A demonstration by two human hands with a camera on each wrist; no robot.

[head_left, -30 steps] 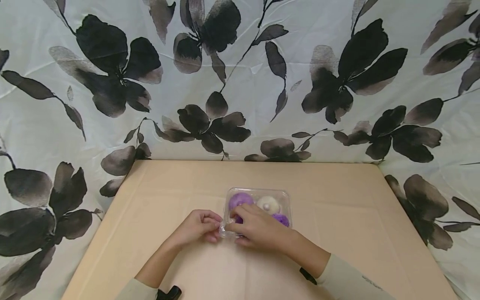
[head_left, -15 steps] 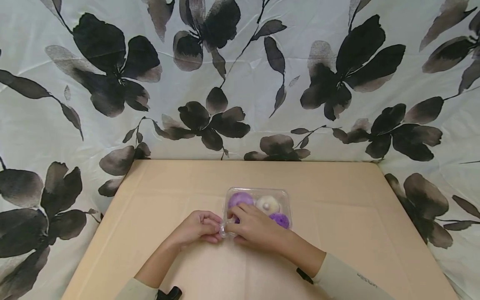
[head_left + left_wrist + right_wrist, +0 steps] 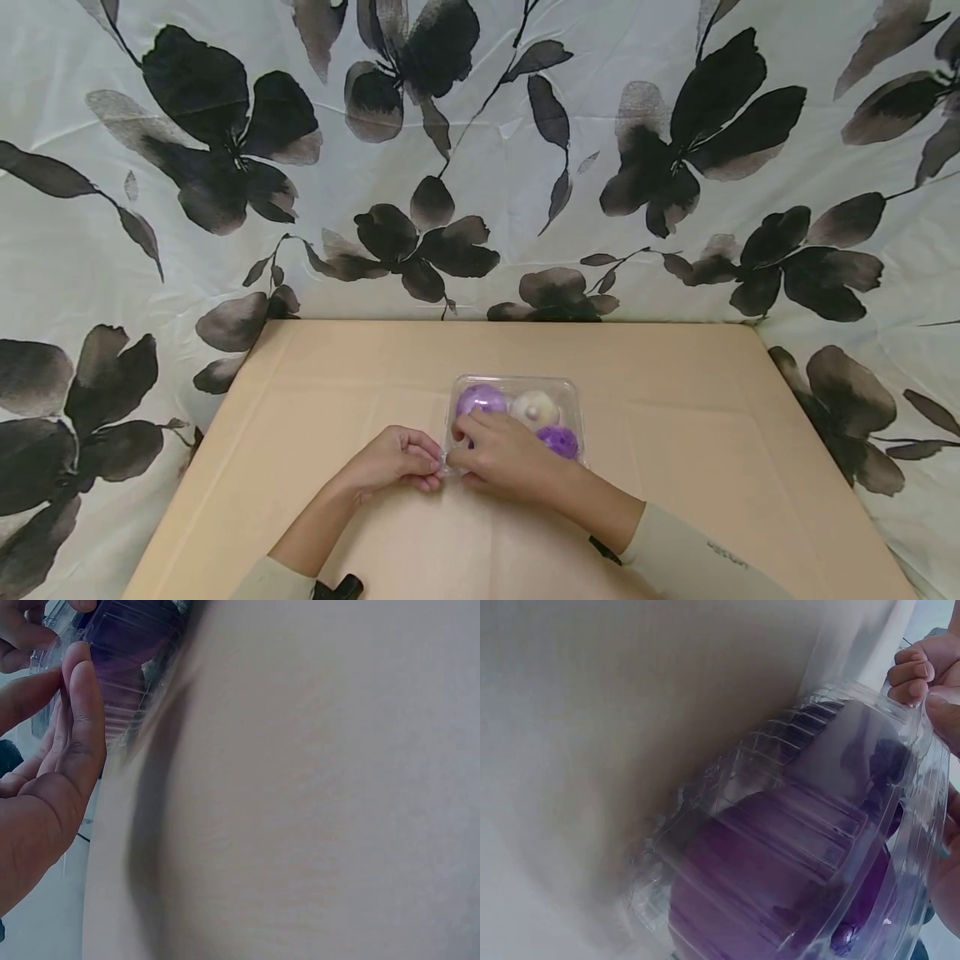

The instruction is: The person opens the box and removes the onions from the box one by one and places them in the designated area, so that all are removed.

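Note:
A clear plastic clamshell container (image 3: 573,398) lies on the beige table (image 3: 697,433), closed over a purple bun (image 3: 480,398), a white bun (image 3: 534,408) and another purple bun (image 3: 561,439). My left hand (image 3: 426,461) pinches the container's near-left corner flap. My right hand (image 3: 467,440) lies over the near half of the lid, its fingers curled at the same corner. In the left wrist view my left fingers (image 3: 79,712) press the ribbed container wall (image 3: 127,667). The right wrist view shows the container (image 3: 802,847) close up, with the left hand's fingers (image 3: 910,671) at its rim.
A white cloth with black flowers (image 3: 525,167) hangs behind and beside the table. The table's far edge (image 3: 510,322) meets that cloth. Bare tabletop lies left and right of the container. Cream sleeves (image 3: 697,558) cover both forearms.
Both hands stay at the container's near-left corner. The right hand's fingers have crept slightly up along the lid's left edge, and the left hand has shifted a little.

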